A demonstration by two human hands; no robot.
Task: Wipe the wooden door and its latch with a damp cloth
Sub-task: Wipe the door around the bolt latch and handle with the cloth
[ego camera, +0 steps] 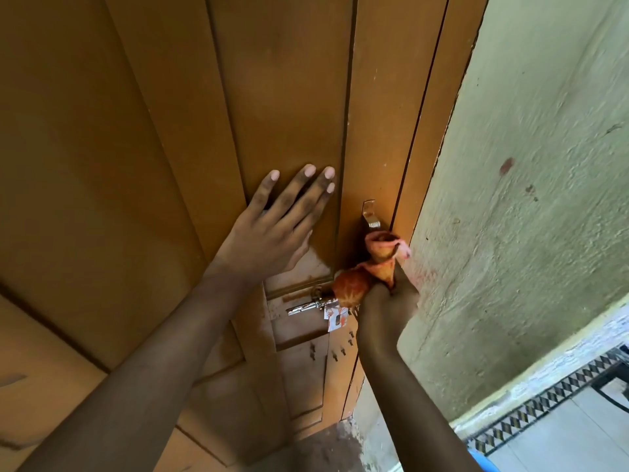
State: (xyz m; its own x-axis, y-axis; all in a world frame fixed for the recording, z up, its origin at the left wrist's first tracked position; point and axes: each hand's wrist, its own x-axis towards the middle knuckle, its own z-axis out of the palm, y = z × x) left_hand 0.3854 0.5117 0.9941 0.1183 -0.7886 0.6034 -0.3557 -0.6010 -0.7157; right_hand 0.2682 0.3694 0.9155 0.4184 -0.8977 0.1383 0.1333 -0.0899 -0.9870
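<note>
The brown wooden door fills the left and middle of the head view. My left hand lies flat on a door panel, fingers spread. My right hand grips a bunched orange and pink cloth and presses it against the door's right edge. A brass latch sticks out just above the cloth. To the left of my right hand, a metal bolt with a small torn tag sits on the door, partly covered by the cloth.
A rough pale green wall stands right of the door frame. Low at the right is a floor with a black and white patterned tile border. Several small screws or pegs dot the door below the bolt.
</note>
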